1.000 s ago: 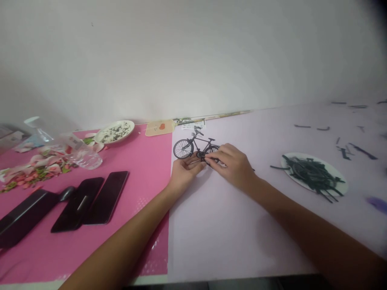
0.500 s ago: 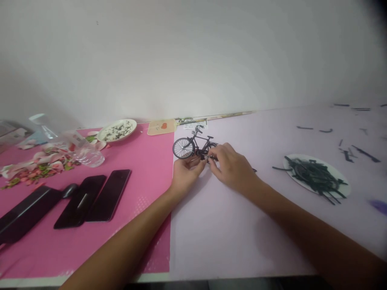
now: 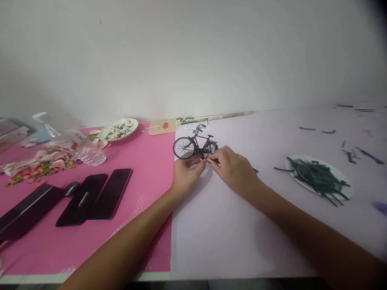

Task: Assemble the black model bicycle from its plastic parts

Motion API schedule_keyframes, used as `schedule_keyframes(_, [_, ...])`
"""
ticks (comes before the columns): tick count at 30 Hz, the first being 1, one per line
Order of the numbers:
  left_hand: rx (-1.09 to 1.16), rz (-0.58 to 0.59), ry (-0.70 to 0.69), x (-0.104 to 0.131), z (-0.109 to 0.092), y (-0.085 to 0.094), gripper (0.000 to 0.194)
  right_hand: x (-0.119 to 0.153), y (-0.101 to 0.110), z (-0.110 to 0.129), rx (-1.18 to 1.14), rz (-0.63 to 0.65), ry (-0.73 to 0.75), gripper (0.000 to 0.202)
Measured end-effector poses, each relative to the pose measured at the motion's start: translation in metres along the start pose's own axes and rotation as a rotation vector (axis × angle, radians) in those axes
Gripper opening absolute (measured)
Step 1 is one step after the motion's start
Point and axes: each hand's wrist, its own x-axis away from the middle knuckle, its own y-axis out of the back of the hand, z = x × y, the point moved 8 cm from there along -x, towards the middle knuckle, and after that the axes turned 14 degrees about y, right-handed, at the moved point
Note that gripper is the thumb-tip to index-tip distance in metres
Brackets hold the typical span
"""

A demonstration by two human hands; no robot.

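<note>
Tabletop [image 3: 211,249], nearest edge first: pink covering lies at left, pale lilac at right. Two dark phones, one [image 3: 81,201] and a second [image 3: 110,195] beside it, lie on the pink, near a long black object [image 3: 30,209].

Over the lilac side, my left hand [image 3: 186,175] supports a small dark model bicycle [image 3: 197,145] from below, thumb and fingers closed about its underside. On my right hand [image 3: 234,167], thumb and forefinger meet at the bicycle's lower rear; I cannot tell whether they pinch part of it or a separate piece. The bicycle is held upright, front wheel to the left.

Progress, as judged: both wheels, handlebar [image 3: 199,128] and saddle [image 3: 209,136] appear fitted. Attention seems to be on the lower rear, where my fingers hide the detail; I cannot certify that area complete.

To the right, well apart, a white plate [image 3: 344,173] bears a heap of dark pieces [image 3: 317,177], apparently unused. Further dark strips [image 3: 370,156] lie loose beyond it.

Farther left: petals [image 3: 42,161], a clear bottle [image 3: 90,153] on its side, a plate of pale fragments [image 3: 117,129]. At the back, a beige paddle [image 3: 163,126] lies before the grey-white wall [image 3: 193,60].
</note>
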Motion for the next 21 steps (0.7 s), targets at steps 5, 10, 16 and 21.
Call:
schedule_keyframes(5, [0.004,0.004,0.004,-0.0014,0.0033,0.0,0.039,-0.0007,0.0015,-0.0004,0.062,0.016,-0.01,0.014])
schedule_keyframes(10, [0.023,0.028,0.013,0.0003,0.0027,-0.0031,0.043,-0.0011,0.0031,-0.0045,0.127,0.02,-0.052,0.024])
schedule_keyframes(16, [0.01,0.037,0.015,0.0028,0.0018,-0.0052,0.041,-0.0031,0.0072,-0.0059,0.159,0.023,-0.086,0.033])
schedule_keyframes(21, [0.01,0.038,-0.004,0.0017,0.0017,-0.0037,0.04,-0.0021,0.0072,-0.0051,0.021,0.024,-0.137,0.013])
